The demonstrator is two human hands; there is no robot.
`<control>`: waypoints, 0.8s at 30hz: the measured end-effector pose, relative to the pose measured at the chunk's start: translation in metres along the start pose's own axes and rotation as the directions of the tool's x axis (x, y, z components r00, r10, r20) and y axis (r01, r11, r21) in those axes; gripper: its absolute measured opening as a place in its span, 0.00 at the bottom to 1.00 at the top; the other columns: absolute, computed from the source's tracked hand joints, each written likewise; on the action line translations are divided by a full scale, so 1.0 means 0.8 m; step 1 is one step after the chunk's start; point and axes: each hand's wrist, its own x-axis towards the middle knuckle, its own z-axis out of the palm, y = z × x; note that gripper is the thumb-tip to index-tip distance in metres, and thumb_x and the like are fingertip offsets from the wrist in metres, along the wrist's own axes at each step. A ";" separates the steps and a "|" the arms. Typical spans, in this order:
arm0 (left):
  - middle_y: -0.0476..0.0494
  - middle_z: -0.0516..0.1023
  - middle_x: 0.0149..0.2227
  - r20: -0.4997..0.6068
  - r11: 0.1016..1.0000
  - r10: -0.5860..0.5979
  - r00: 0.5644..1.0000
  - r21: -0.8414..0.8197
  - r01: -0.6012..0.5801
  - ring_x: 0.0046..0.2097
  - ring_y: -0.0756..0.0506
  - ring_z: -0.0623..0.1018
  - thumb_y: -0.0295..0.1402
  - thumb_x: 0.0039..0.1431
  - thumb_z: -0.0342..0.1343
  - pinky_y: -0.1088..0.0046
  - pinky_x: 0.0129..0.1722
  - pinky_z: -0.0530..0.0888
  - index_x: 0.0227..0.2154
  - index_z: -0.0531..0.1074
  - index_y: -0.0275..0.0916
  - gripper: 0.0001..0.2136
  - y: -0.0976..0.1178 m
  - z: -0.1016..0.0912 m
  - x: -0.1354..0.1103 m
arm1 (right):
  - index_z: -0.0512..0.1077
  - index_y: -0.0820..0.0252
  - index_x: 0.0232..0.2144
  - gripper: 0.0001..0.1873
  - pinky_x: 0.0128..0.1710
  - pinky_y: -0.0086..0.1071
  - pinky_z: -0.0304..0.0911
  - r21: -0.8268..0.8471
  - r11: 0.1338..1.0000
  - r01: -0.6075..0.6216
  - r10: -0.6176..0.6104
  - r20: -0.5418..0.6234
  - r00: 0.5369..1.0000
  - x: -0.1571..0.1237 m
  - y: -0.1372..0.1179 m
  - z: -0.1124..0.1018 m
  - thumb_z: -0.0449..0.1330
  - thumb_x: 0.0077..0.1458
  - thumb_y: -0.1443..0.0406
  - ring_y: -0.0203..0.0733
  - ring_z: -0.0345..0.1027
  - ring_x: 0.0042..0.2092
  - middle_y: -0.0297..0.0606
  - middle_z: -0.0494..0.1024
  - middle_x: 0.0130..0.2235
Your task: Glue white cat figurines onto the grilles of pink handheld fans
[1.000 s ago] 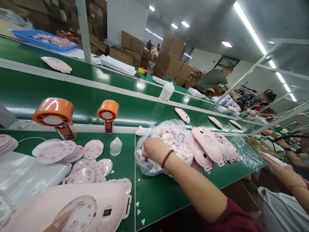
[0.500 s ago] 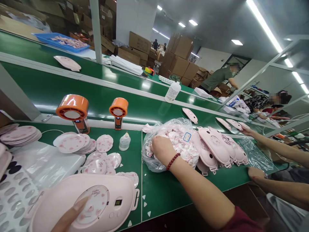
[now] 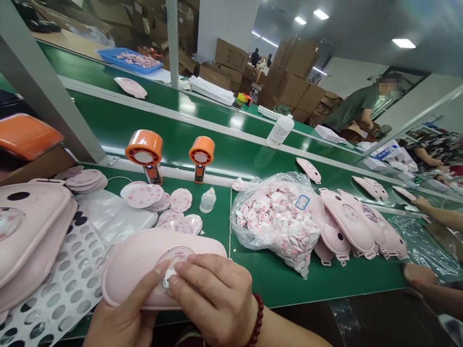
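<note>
A pink oval plastic shell (image 3: 130, 265) is tilted up in front of me at the table's near edge. My left hand (image 3: 125, 311) grips its lower edge, the thumb lying across the front. With closed fingers, my right hand (image 3: 217, 294) pinches a small white cat-face piece (image 3: 168, 278) against the round printed disc (image 3: 178, 253) in the shell's middle. My left thumb tip meets that piece too. The right fingers cover the shell's display end. To the right, a clear plastic bag (image 3: 271, 214) holds many similar cat-face pieces.
Pink shells (image 3: 32, 231) are stacked left beside a punched white sheet (image 3: 68, 289). Printed discs (image 3: 144, 195), two orange handheld fans (image 3: 144, 149) and a small dropper bottle (image 3: 207, 200) stand behind. More shells (image 3: 347, 219) lean at right, near a co-worker's hand (image 3: 419, 274).
My right hand has left the bag and come to the shell with a cat-face piece. The shell is now tilted up in my left hand. The view has swung left.
</note>
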 end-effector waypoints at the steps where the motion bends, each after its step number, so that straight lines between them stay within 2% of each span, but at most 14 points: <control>1: 0.40 0.85 0.47 -0.002 1.000 -0.003 1.000 -0.006 0.003 0.57 0.31 0.79 0.31 0.15 0.79 0.71 0.42 0.83 0.39 0.81 0.40 0.36 -0.001 -0.002 0.001 | 0.76 0.55 0.53 0.15 0.56 0.37 0.76 -0.002 1.000 -0.024 0.024 0.006 1.000 -0.001 0.000 0.004 0.62 0.65 0.67 0.45 0.80 0.51 0.40 0.85 0.50; 5: 0.42 0.84 0.50 0.000 0.999 0.041 0.999 0.006 -0.041 0.62 0.32 0.75 0.35 0.21 0.80 0.74 0.44 0.81 0.42 0.81 0.44 0.35 -0.003 -0.007 0.000 | 0.78 0.50 0.46 0.08 0.53 0.33 0.76 0.032 0.975 -0.219 0.220 -0.033 0.975 -0.001 0.000 0.007 0.62 0.66 0.67 0.37 0.79 0.43 0.31 0.86 0.44; 8: 0.42 0.83 0.50 0.004 0.997 0.073 0.997 -0.002 -0.073 0.64 0.32 0.73 0.36 0.22 0.81 0.73 0.46 0.81 0.45 0.81 0.45 0.37 -0.003 -0.007 -0.003 | 0.79 0.50 0.44 0.06 0.51 0.35 0.75 0.042 0.952 -0.304 0.305 -0.042 0.951 0.004 -0.004 0.005 0.63 0.67 0.64 0.39 0.78 0.42 0.31 0.86 0.41; 12: 0.42 0.84 0.48 0.024 0.994 0.108 0.994 0.016 -0.108 0.62 0.32 0.75 0.34 0.23 0.81 0.74 0.45 0.81 0.48 0.80 0.44 0.39 -0.004 -0.009 -0.003 | 0.79 0.51 0.42 0.05 0.54 0.35 0.73 0.013 0.962 -0.273 0.274 -0.053 0.960 0.012 -0.008 0.004 0.64 0.66 0.65 0.40 0.76 0.42 0.32 0.85 0.41; 17: 0.41 0.83 0.50 0.018 0.994 0.088 0.996 0.059 -0.089 0.63 0.31 0.73 0.35 0.27 0.80 0.77 0.43 0.80 0.44 0.81 0.41 0.33 -0.010 -0.017 0.001 | 0.78 0.60 0.48 0.11 0.67 0.33 0.64 -0.023 0.998 -0.059 0.060 0.049 0.997 0.011 -0.005 0.001 0.58 0.68 0.70 0.38 0.77 0.46 0.38 0.84 0.42; 19: 0.42 0.83 0.51 0.016 0.994 0.091 0.996 0.058 -0.092 0.63 0.32 0.73 0.35 0.31 0.79 0.76 0.43 0.80 0.47 0.81 0.43 0.33 -0.011 -0.019 0.001 | 0.79 0.57 0.49 0.11 0.69 0.37 0.62 0.022 0.995 -0.093 0.091 0.096 0.991 0.010 -0.001 -0.003 0.59 0.68 0.67 0.40 0.75 0.51 0.38 0.83 0.46; 20: 0.43 0.83 0.52 0.022 0.994 0.095 0.995 0.055 -0.097 0.63 0.33 0.74 0.35 0.34 0.79 0.75 0.43 0.81 0.50 0.79 0.45 0.33 -0.010 -0.019 0.001 | 0.79 0.54 0.49 0.10 0.69 0.41 0.61 0.061 0.984 -0.165 0.159 0.103 0.982 0.010 0.001 -0.005 0.60 0.68 0.65 0.41 0.74 0.55 0.38 0.82 0.49; 21: 0.44 0.83 0.53 0.035 0.994 0.097 0.995 0.056 -0.099 0.63 0.34 0.74 0.35 0.37 0.78 0.73 0.45 0.81 0.52 0.78 0.47 0.34 -0.010 -0.020 0.001 | 0.80 0.51 0.48 0.10 0.69 0.44 0.61 0.111 0.958 -0.266 0.256 0.095 0.962 0.010 0.004 -0.007 0.61 0.68 0.63 0.43 0.72 0.58 0.38 0.81 0.52; 22: 0.45 0.82 0.54 0.047 0.993 0.099 0.994 0.061 -0.101 0.62 0.35 0.75 0.35 0.38 0.77 0.72 0.46 0.81 0.54 0.77 0.49 0.35 -0.010 -0.020 0.000 | 0.80 0.49 0.49 0.11 0.68 0.47 0.61 0.174 0.906 -0.386 0.376 0.091 0.922 0.010 0.007 -0.009 0.62 0.67 0.60 0.45 0.70 0.60 0.38 0.80 0.55; 23: 0.46 0.82 0.55 0.060 0.992 0.100 0.993 0.068 -0.104 0.62 0.35 0.75 0.35 0.39 0.77 0.71 0.47 0.80 0.54 0.77 0.50 0.35 -0.009 -0.020 0.000 | 0.80 0.49 0.51 0.13 0.66 0.47 0.63 0.254 0.822 -0.509 0.499 0.110 0.860 0.011 0.010 -0.011 0.63 0.66 0.58 0.47 0.70 0.61 0.39 0.79 0.56; 24: 0.47 0.82 0.56 0.069 0.992 0.100 0.993 0.076 -0.105 0.62 0.35 0.75 0.35 0.38 0.77 0.70 0.48 0.80 0.54 0.77 0.50 0.35 -0.009 -0.020 0.000 | 0.79 0.50 0.53 0.16 0.63 0.46 0.66 0.340 0.706 -0.621 0.607 0.161 0.778 0.013 0.013 -0.012 0.65 0.64 0.57 0.48 0.71 0.59 0.39 0.79 0.56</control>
